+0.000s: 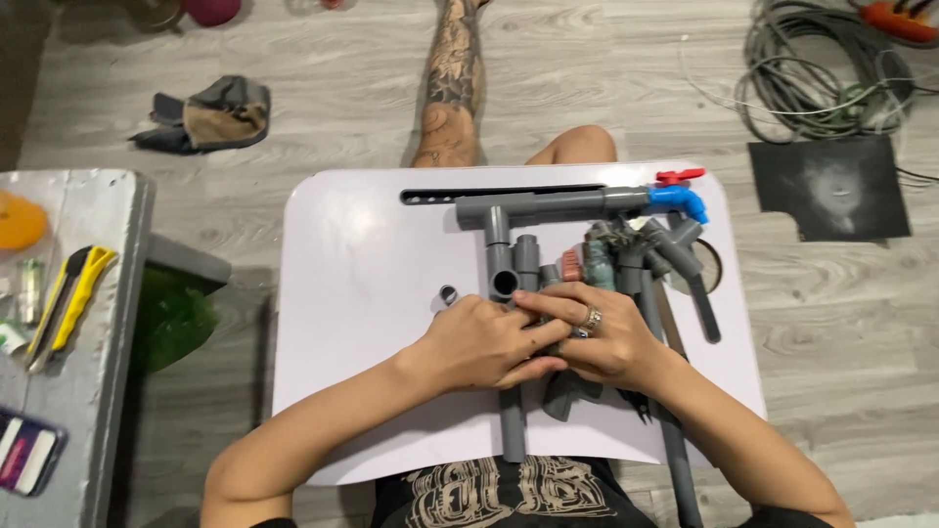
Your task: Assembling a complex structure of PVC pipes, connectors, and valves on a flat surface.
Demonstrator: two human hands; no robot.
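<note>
My left hand (479, 342) and right hand (602, 342) grip the partly assembled grey plastic pipe assembly (509, 249); loose grey fittings (448, 293) remain, probably unjoined.

The left hand (486, 344) and right hand (599, 340) cover the middle of the upright grey pipe (512, 420), so neither grip can be made out; the cable coil (831, 68) runs off the top edge

pipes (528, 210) on tray table (352, 293), cables (822, 78) behind right
</note>
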